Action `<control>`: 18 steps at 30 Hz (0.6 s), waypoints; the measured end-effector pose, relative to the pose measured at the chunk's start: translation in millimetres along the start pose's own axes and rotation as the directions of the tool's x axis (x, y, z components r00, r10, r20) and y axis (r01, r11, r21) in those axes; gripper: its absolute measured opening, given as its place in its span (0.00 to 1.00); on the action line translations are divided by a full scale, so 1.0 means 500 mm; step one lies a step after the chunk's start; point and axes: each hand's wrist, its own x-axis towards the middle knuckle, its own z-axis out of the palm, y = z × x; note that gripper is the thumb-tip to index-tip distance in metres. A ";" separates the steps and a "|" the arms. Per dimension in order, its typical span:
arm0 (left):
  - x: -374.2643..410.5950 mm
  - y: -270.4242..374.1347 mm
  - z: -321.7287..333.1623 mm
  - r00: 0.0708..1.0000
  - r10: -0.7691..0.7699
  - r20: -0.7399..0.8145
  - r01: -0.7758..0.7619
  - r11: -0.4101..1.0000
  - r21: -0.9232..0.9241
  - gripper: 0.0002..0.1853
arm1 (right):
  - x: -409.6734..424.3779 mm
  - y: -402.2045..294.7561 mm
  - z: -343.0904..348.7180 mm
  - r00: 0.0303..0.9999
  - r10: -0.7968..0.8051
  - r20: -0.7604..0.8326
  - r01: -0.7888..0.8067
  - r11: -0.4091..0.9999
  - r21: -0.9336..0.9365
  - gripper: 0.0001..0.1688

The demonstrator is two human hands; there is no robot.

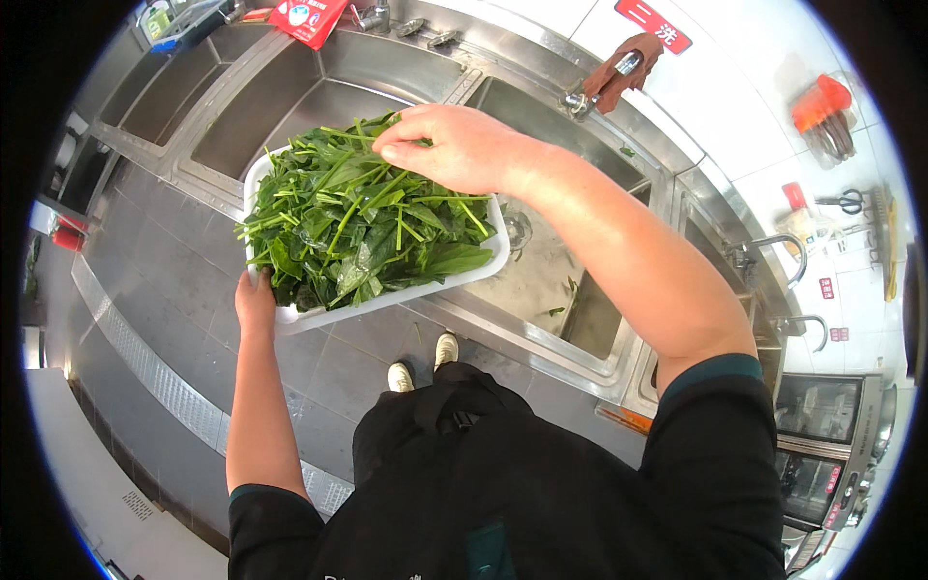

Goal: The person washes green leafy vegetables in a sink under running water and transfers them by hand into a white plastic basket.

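A white plastic tub [391, 299], heaped with wet leafy greens [362, 217], is tipped at an angle over the front rim of the sinks. My left hand [255, 304] grips the tub's near-left corner, its fingers partly hidden by the leaves. Over the far side of the heap, my right hand [442, 145] rests with bent fingers touching leaves and stems. Whether those fingers hold anything is hidden. Below and right of the tub, a steel sink basin [594, 326] holds cloudy water with a few loose leaf scraps [557, 312].
Another steel basin [254, 109] lies behind the tub. A faucet wrapped in brown cloth [616, 76] stands at the back wall, and a red packet [308, 22] sits on the far ledge. Curved taps [786, 250] and hanging scissors [844, 201] are at right. Grey tiled floor [326, 362] lies below.
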 end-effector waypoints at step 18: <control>0.020 -0.040 0.016 0.996 0.079 -0.045 -0.075 0.994 0.083 0.15 | -0.032 -0.030 -0.036 0.945 -0.030 -0.325 0.010 0.998 -0.065 0.08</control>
